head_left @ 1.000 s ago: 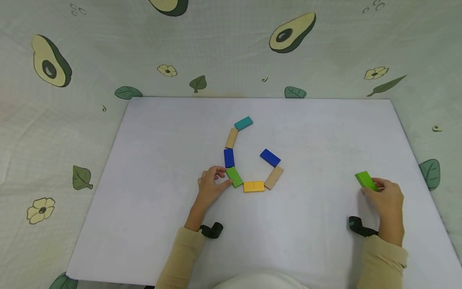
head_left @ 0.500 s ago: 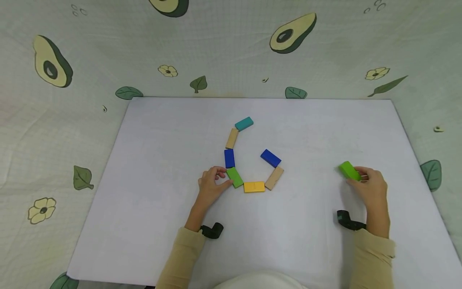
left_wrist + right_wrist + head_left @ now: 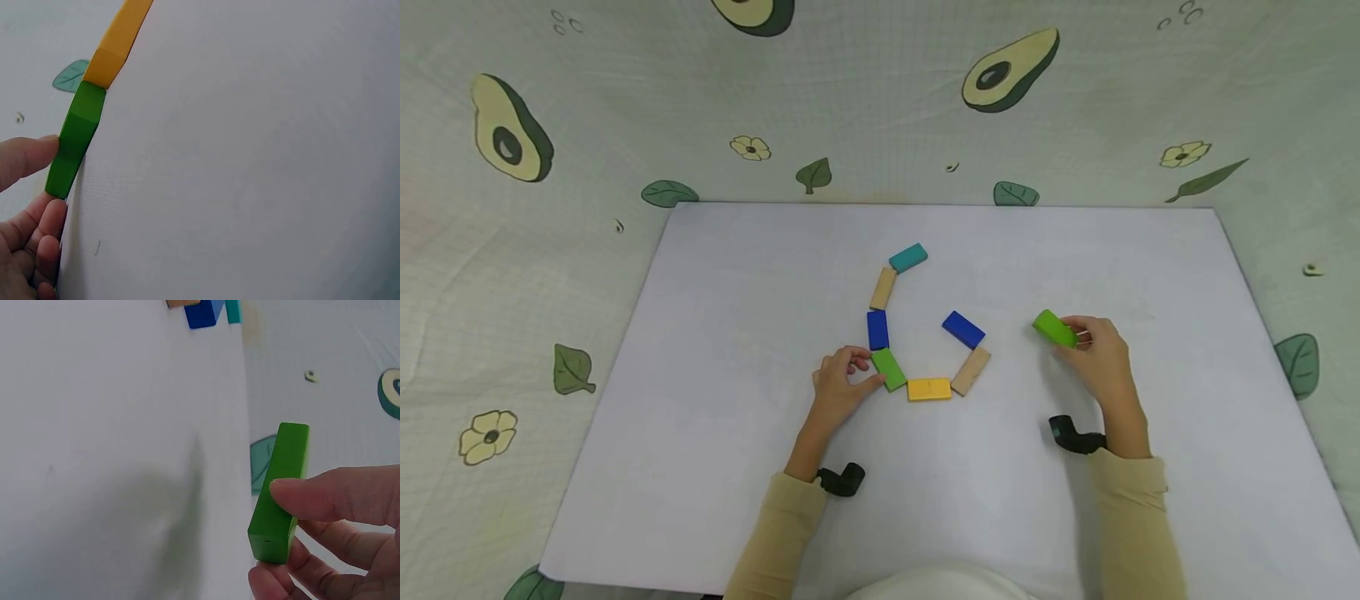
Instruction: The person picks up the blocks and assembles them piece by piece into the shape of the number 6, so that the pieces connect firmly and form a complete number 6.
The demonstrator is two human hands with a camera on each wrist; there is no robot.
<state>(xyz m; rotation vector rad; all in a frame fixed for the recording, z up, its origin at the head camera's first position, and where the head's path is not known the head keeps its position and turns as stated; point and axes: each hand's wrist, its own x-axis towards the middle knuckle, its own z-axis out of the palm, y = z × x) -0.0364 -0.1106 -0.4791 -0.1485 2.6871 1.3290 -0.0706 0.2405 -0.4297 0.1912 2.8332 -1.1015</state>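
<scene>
My right hand [image 3: 1105,358] holds a bright green block [image 3: 1055,328] above the table, right of the other blocks. In the right wrist view the thumb lies across this block [image 3: 281,494] with fingers behind it. My left hand [image 3: 842,387] pinches another green block [image 3: 889,370] that lies on the table, thumb and a fingertip against it in the left wrist view. That block's end meets a yellow block [image 3: 929,389]. A blue block [image 3: 877,330], a wooden block [image 3: 883,288] and a teal block [image 3: 908,257] curve upward from it.
Right of the yellow block come a second wooden block [image 3: 971,372] and a second blue block [image 3: 963,329], completing an open curve. All lie on a white table [image 3: 737,275]. A cloth [image 3: 880,83] with avocado prints surrounds it. Black wrist cameras [image 3: 842,481] are on both wrists.
My right hand has carried its green block leftward and slightly away from me, from the table's right side toward the curve. The left hand and the blocks on the table stay put.
</scene>
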